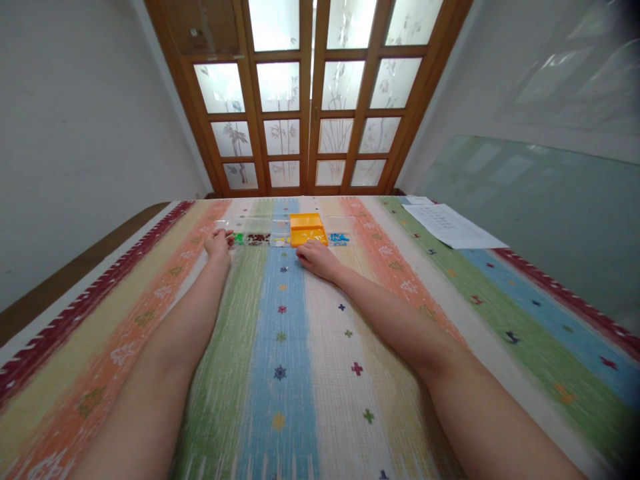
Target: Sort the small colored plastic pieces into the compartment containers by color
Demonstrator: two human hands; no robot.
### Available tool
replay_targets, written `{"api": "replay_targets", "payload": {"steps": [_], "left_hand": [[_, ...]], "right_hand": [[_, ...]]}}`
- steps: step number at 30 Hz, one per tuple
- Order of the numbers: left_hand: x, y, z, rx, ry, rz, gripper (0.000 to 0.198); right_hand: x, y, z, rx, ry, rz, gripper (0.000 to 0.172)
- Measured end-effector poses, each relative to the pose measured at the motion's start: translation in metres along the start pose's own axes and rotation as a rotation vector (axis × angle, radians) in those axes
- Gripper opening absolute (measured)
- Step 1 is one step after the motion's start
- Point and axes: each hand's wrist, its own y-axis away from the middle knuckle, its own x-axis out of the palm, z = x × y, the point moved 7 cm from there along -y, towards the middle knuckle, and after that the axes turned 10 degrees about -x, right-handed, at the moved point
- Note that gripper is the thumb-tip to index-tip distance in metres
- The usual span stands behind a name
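Note:
My left hand (219, 244) is at the left end of a row of clear plastic boxes, with its fingers curled beside small green pieces (239, 239). Whatever its fingertips hold, if anything, is too small to make out. My right hand (317, 258) rests at the near edge of an open orange box (306, 221), its fingers bent and closed. Small pale pieces (314, 236) lie in the orange box. Dark brown pieces (259, 239), a few yellow pieces (281, 241) and blue pieces (339, 238) sit in the clear boxes.
A striped, patterned cloth (283, 333) covers the table. White printed paper sheets (445, 223) lie at the far right. Behind the table stand wooden doors with glass panes (285, 137). A pale glass panel (540, 207) leans along the right wall.

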Motion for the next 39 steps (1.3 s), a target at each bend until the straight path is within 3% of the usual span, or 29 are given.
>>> {"api": "replay_targets", "payload": {"steps": [5, 10, 16, 19, 22, 25, 29, 34, 39], "left_hand": [[0.002, 0.004, 0.000, 0.008, 0.018, 0.044, 0.028], [0.003, 0.011, -0.002, 0.070, -0.073, 0.045, 0.035], [0.017, 0.032, -0.009, 0.359, -0.394, 0.077, 0.032], [0.039, 0.055, -0.010, 0.517, -0.586, 0.210, 0.030], [0.067, 0.089, -0.004, 0.679, -0.794, 0.437, 0.025], [0.089, 0.128, 0.006, 0.851, -0.980, 0.655, 0.024], [0.102, 0.166, 0.018, 0.968, -1.076, 0.831, 0.026], [0.108, 0.191, 0.032, 1.034, -1.210, 0.920, 0.038], [0.109, 0.204, 0.036, 1.075, -1.321, 0.925, 0.043]], "right_hand": [[-0.007, 0.005, -0.014, 0.125, -0.103, -0.156, 0.021], [-0.016, 0.016, -0.045, 0.341, -0.177, -0.317, 0.024], [-0.019, 0.027, -0.076, 0.513, -0.103, -0.386, 0.035], [-0.017, 0.028, -0.081, 0.540, -0.073, -0.375, 0.048], [-0.017, 0.028, -0.083, 0.559, -0.063, -0.364, 0.054], [-0.019, 0.030, -0.083, 0.559, -0.062, -0.374, 0.049], [-0.021, 0.033, -0.083, 0.544, -0.058, -0.410, 0.043], [-0.021, 0.032, -0.077, 0.505, -0.068, -0.454, 0.046], [-0.019, 0.027, -0.071, 0.472, -0.073, -0.448, 0.044]]}}
